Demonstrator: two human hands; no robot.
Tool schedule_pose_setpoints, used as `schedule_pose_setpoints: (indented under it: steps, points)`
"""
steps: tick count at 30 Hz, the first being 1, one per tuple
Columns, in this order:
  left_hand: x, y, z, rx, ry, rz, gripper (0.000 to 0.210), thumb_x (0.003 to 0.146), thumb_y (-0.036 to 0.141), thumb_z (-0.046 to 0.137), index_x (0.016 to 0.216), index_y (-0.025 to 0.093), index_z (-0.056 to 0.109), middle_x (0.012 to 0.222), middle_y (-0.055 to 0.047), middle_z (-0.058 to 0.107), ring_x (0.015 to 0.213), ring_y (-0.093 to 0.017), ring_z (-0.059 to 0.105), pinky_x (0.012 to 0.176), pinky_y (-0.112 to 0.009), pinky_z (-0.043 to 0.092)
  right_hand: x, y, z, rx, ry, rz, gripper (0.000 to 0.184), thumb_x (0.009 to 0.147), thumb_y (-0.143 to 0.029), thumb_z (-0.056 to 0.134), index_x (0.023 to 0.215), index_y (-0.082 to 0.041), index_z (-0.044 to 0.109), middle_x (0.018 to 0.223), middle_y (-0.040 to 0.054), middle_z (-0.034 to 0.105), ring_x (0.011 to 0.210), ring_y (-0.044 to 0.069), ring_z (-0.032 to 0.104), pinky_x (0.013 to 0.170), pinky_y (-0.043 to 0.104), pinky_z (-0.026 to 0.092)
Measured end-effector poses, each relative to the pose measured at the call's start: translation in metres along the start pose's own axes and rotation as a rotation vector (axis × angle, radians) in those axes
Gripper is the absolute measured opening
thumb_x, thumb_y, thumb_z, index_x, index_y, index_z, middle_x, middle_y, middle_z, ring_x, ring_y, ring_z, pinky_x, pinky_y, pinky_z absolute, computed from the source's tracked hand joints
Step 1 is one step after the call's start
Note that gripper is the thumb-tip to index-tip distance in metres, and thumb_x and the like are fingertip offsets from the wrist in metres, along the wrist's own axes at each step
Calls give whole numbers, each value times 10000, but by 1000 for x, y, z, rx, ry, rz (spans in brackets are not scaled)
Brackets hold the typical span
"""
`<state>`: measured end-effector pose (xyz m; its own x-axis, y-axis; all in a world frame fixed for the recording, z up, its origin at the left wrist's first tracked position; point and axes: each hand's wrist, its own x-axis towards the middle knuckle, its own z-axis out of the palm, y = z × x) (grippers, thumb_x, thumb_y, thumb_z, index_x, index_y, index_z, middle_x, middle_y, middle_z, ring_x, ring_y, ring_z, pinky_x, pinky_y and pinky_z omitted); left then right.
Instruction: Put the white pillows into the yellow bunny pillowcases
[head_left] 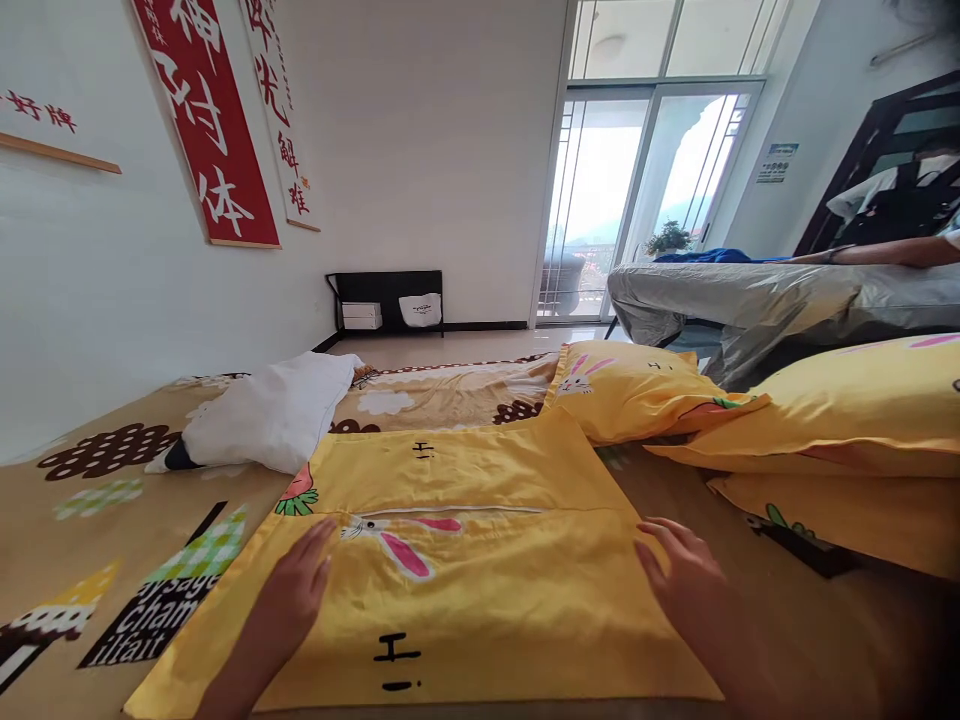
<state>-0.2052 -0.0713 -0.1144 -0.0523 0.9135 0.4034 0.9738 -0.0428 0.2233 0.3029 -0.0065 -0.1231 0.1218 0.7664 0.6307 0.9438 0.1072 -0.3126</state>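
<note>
Spread flat on the bed in front of me is a yellow pillowcase (510,600) with a rabbit, a carrot and "Hi" printed on it. A slit with a pale edge runs across its middle. My left hand (300,575) lies on the left part of the pillowcase beside the rabbit's face, its fingers stretched out. At the right edge of the pillowcase rests my right hand (681,565), fingers extended and thumb apart. Neither hand grips the cloth.
Beyond the pillowcase, a white pillow (270,410) lies on the patterned bedsheet (442,395). Yellow pillows (622,385) are at the right, some stacked. A plastic-covered table (735,290) stands behind them, with a person's arm (892,250) over it. A black rack (386,290) is by the wall.
</note>
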Motion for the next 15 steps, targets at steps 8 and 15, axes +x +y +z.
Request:
schedule_pose_setpoints:
  steps: [8,15]
  points:
    - [18,149,76,-20,-451,118,560,950,349,295,1488,195,299,1551,-63,258,1442,-226,231,1155,-511,232,-26,-174,75,146,-838,-241,577,949,-421,311,1500,-251,293,1566,37,215,1453,203,169,1160,449,164]
    - [-44,84,69,51,-372,76,573,923,546,337,1449,322,363,1523,-22,333,1421,-249,286,1150,-536,223,-64,-101,54,80,-703,-246,585,947,-561,271,1467,-307,355,1540,6,276,1429,217,252,1154,477,202]
